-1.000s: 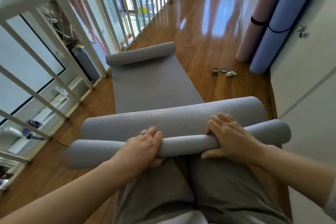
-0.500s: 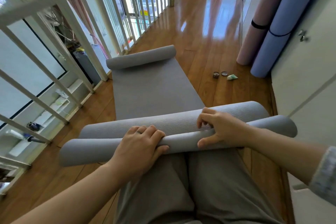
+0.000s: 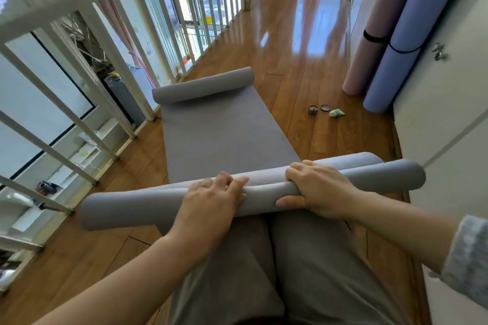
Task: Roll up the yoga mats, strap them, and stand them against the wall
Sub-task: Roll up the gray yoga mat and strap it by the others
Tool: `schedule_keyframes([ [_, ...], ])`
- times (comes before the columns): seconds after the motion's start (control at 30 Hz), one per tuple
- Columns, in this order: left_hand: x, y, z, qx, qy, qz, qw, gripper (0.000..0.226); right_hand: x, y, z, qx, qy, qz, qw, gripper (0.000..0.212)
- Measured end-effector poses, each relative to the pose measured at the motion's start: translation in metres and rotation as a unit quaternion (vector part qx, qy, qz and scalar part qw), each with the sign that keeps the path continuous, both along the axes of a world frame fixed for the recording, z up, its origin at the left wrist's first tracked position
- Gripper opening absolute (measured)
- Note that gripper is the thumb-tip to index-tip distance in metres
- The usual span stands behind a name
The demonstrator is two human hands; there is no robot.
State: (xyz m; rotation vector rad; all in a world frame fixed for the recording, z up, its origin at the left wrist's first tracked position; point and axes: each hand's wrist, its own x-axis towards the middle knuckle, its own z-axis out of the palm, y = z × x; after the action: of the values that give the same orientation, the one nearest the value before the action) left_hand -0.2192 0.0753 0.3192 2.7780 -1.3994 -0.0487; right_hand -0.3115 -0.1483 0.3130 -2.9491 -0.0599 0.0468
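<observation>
My left hand (image 3: 211,200) has slid up to press flat on the tight, smooth grey foam mat (image 3: 126,208) roll, my right hand (image 3: 317,190) clamped round it, thumb underneath.

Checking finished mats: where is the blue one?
Head view, upper right: the blue mat leans on the white cabinet, right of the pink mat.

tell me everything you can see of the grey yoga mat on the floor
The grey yoga mat looks like matte foam, finely ribbed on one face. Its middle lies flat on the wooden floor; the far end curls into a loose roll near the white railing. The near end is a tight tube across the person's knees: the left hand presses on top, the right hand grips it, thumb underneath. No strap shows.
</observation>
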Motion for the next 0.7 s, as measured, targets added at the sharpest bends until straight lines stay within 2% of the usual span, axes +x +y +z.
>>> schedule_keyframes([
  [0.07, -0.004, -0.001, -0.005, 0.008, -0.02, -0.008, 1.0, 0.045, 0.011, -0.003, 0.006, 0.044, 0.07, -0.003, 0.997, 0.057],
  [0.17, -0.003, -0.004, -0.006, 0.038, -0.001, 0.003, 0.999, 0.059, 0.026, -0.007, 0.012, 0.086, 0.152, -0.008, 0.985, 0.052],
  [0.23, 0.007, -0.008, -0.005, 0.05, 0.024, 0.004, 0.998, 0.058, 0.027, -0.008, 0.014, 0.13, 0.181, -0.054, 0.973, 0.048],
  [0.27, 0.011, -0.011, -0.004, 0.051, 0.04, 0.001, 0.998, 0.055, 0.024, -0.007, 0.014, 0.121, 0.153, -0.065, 0.979, 0.052],
  [0.33, 0.019, -0.017, -0.001, 0.073, 0.081, -0.001, 0.994, 0.051, 0.012, -0.003, 0.003, -0.005, -0.027, -0.009, 1.0, 0.065],
  [0.4, 0.024, -0.02, 0.0, 0.085, 0.105, -0.007, 0.991, 0.05, 0.0, 0.007, -0.011, -0.107, -0.125, 0.032, 0.986, 0.071],
  [0.47, 0.028, -0.023, 0.001, 0.096, 0.137, -0.008, 0.986, 0.051, 0.002, 0.01, -0.017, -0.121, -0.132, 0.01, 0.984, 0.063],
  [0.6, 0.036, -0.03, 0.008, 0.09, 0.191, 0.01, 0.977, 0.051, 0.018, 0.014, -0.01, -0.127, -0.078, -0.032, 0.988, 0.051],
  [0.63, 0.034, -0.029, 0.008, 0.075, 0.173, 0.008, 0.982, 0.052, 0.021, 0.014, -0.007, -0.113, -0.067, -0.032, 0.991, 0.048],
  [0.7, 0.026, -0.023, 0.002, 0.031, 0.069, -0.011, 0.997, 0.057, 0.027, 0.01, -0.003, -0.079, -0.04, -0.029, 0.996, 0.046],
])
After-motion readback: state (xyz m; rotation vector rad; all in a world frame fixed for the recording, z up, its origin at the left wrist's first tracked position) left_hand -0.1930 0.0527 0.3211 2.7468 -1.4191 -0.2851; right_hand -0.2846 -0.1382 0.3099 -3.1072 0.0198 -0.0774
